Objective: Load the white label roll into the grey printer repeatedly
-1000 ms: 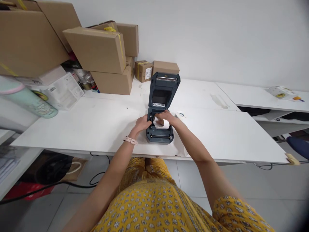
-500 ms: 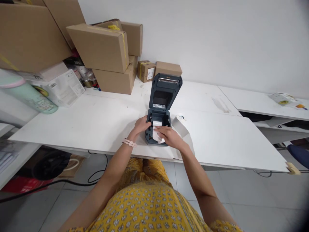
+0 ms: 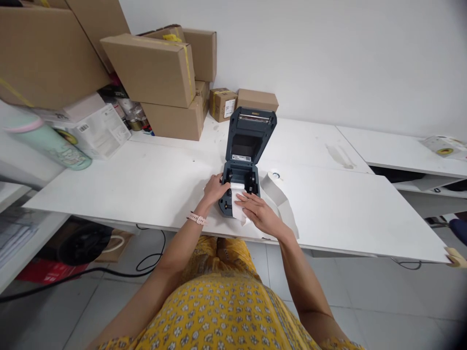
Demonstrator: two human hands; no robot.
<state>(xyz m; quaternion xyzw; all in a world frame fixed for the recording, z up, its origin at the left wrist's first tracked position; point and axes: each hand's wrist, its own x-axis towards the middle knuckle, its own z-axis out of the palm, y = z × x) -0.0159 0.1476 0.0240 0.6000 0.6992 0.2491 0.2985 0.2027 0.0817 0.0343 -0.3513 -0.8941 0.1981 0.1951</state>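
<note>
A dark grey-blue label printer (image 3: 226, 197) stands on the white table with its lid (image 3: 251, 133) raised. White label paper (image 3: 238, 206) runs from inside the printer over its front edge. My left hand (image 3: 215, 188) rests against the printer's left side, its thumb over the inner edge by the paper. On the paper's right part lies my right hand (image 3: 260, 211), its fingers stretched out. A loose strip of backing paper (image 3: 279, 198) curls on the table to the right of the printer, with a round roll end (image 3: 274, 175) near its back.
Cardboard boxes (image 3: 149, 68) are stacked at the back left, beside a mint bottle (image 3: 54, 146) and a white carton (image 3: 104, 131). Two smaller boxes (image 3: 257, 99) stand behind the printer. The table's front edge (image 3: 328, 248) runs close to my body.
The paper now hangs further over the printer's front. My right hand has shifted slightly forward and right, its fingers flatter and more spread. The view has turned slightly left.
</note>
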